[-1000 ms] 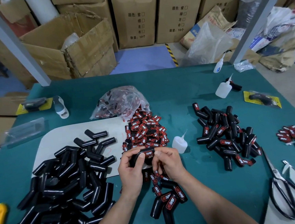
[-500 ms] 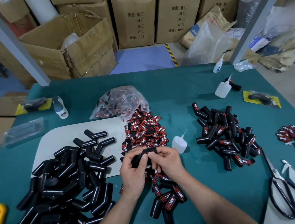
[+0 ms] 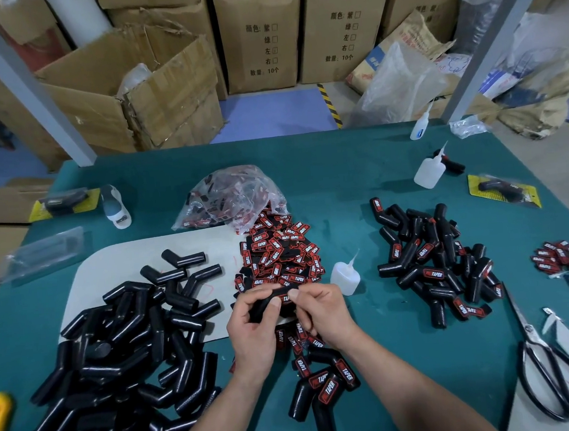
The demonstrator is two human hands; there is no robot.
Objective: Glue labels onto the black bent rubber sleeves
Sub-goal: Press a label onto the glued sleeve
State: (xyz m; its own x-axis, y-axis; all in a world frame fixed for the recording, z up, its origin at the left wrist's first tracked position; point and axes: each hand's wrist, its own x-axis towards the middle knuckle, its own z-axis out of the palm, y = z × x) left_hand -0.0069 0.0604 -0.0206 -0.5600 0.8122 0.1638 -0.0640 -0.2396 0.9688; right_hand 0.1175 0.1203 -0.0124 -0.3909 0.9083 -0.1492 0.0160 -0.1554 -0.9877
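Both hands meet at the table's front-centre. L hand (image 3: 252, 335) wraps one leg of a black bent sleeve (image 3: 265, 304), thumb on top. R hand (image 3: 322, 311) pinches the other leg, thumb tip by the red label (image 3: 286, 298), which looks partly set on the rubber, tho blur hides its edges. Step in hand, I'd say: seating the label. To do it well, press from label middle outwd w/ the thumb so no edge lifts on the curve, keep it square to the leg, hold till the glue grabs, and keep skin off any squeeze-out. From the hands: loose label pile (image 3: 279, 253) at 12, very near; glue bottle (image 3: 345, 277) at 2, just beside; bare sleeve heap (image 3: 121, 332) at 9, partly on a white board (image 3: 115, 264); labelled heap (image 3: 435, 264) at 3; a few labelled ones (image 3: 325, 383) at 6, btwn the forearms. Surface is a teal table (image 3: 342, 189); scissors (image 3: 551, 374) at 4, near the edge. Behind, stacked cardboard boxes (image 3: 257, 39) at 12, plastic bags at 1, blue floor.
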